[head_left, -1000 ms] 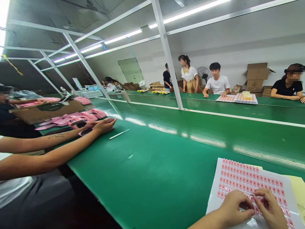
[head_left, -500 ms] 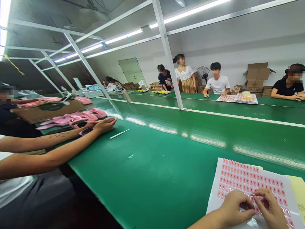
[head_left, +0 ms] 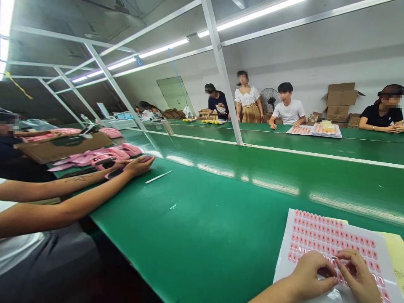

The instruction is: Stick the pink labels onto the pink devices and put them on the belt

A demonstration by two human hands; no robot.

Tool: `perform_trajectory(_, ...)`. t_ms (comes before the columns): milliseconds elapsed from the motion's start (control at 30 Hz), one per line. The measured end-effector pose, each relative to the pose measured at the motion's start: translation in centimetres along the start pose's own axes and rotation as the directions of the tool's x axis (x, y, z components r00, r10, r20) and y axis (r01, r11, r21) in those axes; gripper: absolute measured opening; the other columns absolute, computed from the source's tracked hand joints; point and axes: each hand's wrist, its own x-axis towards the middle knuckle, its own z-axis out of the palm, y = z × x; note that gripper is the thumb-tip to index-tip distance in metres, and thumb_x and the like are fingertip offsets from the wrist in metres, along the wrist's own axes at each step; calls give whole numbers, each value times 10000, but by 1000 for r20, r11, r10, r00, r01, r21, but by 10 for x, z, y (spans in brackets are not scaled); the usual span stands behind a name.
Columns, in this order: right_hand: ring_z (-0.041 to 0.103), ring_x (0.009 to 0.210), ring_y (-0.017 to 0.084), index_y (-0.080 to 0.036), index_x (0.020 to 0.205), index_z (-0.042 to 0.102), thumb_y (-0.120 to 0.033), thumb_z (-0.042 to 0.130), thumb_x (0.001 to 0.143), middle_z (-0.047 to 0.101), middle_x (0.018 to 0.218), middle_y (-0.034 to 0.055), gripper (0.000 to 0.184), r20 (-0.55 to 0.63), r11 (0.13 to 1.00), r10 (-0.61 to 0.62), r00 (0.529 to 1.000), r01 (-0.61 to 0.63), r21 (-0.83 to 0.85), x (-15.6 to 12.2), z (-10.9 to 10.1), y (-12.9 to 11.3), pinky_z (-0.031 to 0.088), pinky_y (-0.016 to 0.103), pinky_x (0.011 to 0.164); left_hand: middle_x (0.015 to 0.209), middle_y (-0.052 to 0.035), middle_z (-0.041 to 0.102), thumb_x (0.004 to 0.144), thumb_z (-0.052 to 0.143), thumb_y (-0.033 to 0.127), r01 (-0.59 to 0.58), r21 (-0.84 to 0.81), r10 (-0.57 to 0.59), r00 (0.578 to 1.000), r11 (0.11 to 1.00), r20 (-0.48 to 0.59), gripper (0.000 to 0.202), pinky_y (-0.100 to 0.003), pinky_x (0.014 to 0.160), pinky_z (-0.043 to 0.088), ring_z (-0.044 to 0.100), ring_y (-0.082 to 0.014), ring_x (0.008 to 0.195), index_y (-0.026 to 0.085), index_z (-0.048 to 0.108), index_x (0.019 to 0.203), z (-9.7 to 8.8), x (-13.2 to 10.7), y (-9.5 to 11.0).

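Observation:
A white sheet [head_left: 315,235] covered with rows of small pink stickers lies on the green table [head_left: 221,227] at the lower right. Both my hands rest on its near part, fingers curled. My left hand [head_left: 311,271] pinches at a sticker with thumb and forefinger. Touching it fingertip to fingertip, my right hand [head_left: 355,273] pinches at the same spot. What sits between the fingertips is too small to make out.
A yellow sheet [head_left: 396,252] lies under the sticker sheet's right side. A co-worker's arms [head_left: 78,198] reach in from the left onto pink parts [head_left: 104,158], with a white stick [head_left: 158,177] beside them. Other people sit and stand at the far table.
My hands have stayed put on the sticker sheet. At the far table two standing people have shifted position.

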Motion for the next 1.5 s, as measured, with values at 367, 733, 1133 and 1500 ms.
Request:
perform_trajectory(367, 570, 723, 220, -230, 730, 628, -586, 514, 754, 622, 765, 60, 375, 8, 1000, -16, 1000, 16, -12, 1, 0, 3, 473, 327, 666, 783, -36, 739, 692, 676, 197, 3, 30, -3, 1000, 1000, 10, 150, -198, 666, 454, 648, -150, 709, 171, 728, 831, 0, 1, 1)
perform_trajectory(733, 566, 696, 215, -233, 728, 633, -573, 531, 741, 620, 749, 54, 355, -21, 1000, -14, 1000, 14, 4, 1, 1, 2, 474, 322, 650, 775, -32, 738, 701, 678, 215, -4, 48, 4, 1000, 999, -2, 143, -200, 674, 455, 654, -154, 719, 180, 725, 831, 1, 1, -1)
perform_trajectory(1133, 567, 728, 221, -233, 720, 635, -582, 537, 733, 617, 762, 55, 363, -5, 1000, 3, 1000, -3, -5, 0, 0, 2, 468, 322, 670, 779, -43, 738, 706, 677, 215, -23, 53, 23, 1000, 998, -2, 137, -206, 693, 457, 655, -157, 719, 169, 723, 826, 2, 1, -3)
perform_trajectory(1500, 579, 724, 216, -235, 728, 635, -592, 522, 741, 620, 775, 55, 375, -16, 1000, -5, 1000, 5, -5, 0, 1, 4, 481, 312, 664, 778, -17, 740, 713, 666, 211, -26, 25, 26, 1000, 999, -1, 128, -196, 679, 455, 657, -144, 710, 192, 725, 825, 2, 1, -3)
